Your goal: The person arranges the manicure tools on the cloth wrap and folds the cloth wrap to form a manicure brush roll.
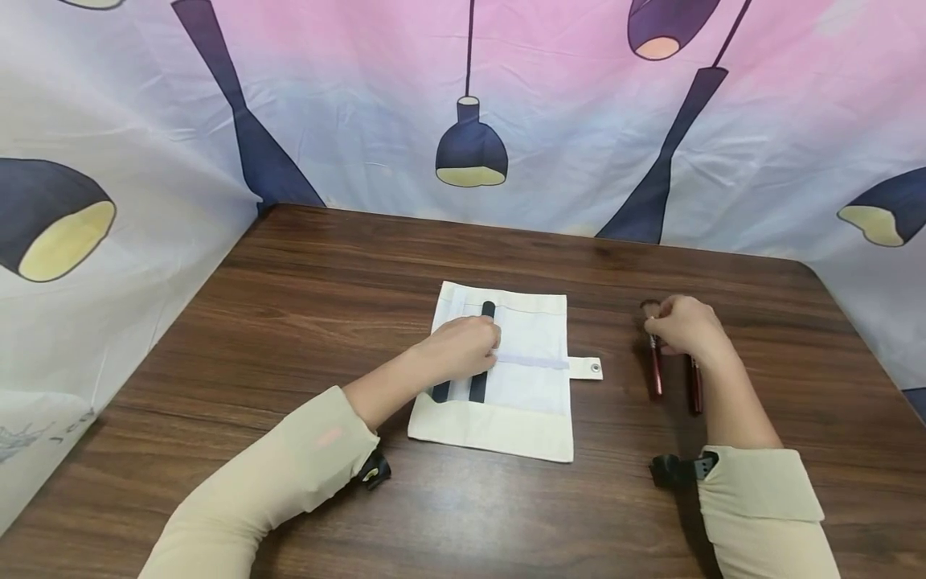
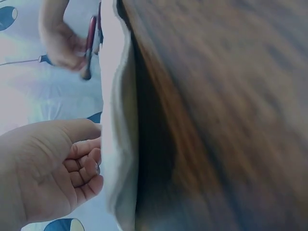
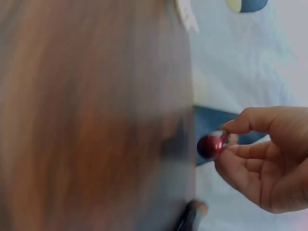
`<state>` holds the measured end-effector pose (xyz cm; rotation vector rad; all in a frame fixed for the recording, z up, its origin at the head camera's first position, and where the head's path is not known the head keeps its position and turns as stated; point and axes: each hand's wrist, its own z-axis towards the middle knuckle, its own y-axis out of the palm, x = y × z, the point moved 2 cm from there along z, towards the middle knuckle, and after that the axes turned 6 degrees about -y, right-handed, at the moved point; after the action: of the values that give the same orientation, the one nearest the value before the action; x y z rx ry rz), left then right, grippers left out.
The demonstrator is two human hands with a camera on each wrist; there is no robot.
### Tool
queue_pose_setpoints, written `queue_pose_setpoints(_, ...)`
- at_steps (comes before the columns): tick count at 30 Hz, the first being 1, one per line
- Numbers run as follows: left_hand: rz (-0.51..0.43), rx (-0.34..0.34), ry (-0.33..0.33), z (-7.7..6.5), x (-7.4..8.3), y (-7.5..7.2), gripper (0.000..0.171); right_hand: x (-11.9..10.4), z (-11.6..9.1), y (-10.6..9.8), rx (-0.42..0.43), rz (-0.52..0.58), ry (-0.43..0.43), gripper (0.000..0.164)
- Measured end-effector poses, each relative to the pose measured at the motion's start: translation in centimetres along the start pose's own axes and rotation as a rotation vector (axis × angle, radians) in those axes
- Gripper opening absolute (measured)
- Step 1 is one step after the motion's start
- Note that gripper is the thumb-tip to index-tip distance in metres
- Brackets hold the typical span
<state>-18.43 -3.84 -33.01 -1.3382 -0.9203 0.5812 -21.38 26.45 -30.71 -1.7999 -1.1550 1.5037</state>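
A white cloth roll-up pouch [image 1: 531,330] lies spread on the table, its snap tab pointing right. Two black sticks, the longer one [image 1: 479,386] partly covered by my hand, lie on its left half. My left hand [image 1: 463,347] rests on the pouch over that stick; in the left wrist view its fingers are loosely curled against the cloth, with nothing visible in the palm. To the right, my right hand [image 1: 687,326] pinches a makeup brush [image 1: 656,370] near its bristle end, its dark red handle pointing toward me. Another red-handled brush [image 1: 696,390] lies below that hand.
The brown wooden table [image 1: 304,273] extends around the pouch on all sides. Behind it hangs a cloth backdrop [image 1: 376,96] printed with lamps. Black straps with small devices [image 1: 673,470] sit at both wrists.
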Motion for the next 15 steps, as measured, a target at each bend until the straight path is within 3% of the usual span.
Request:
queue_pose_setpoints(6,-0.005,-0.019,0.000,0.0,0.1,0.1,0.005,-3.9,0.8,-0.1,0.160,0.179,-0.075,0.050)
queue_pose_setpoints(15,-0.016,-0.003,0.003,0.3,-0.3,0.4,0.011,-10.1,2.3,1.1,0.295,0.573,-0.134,0.046)
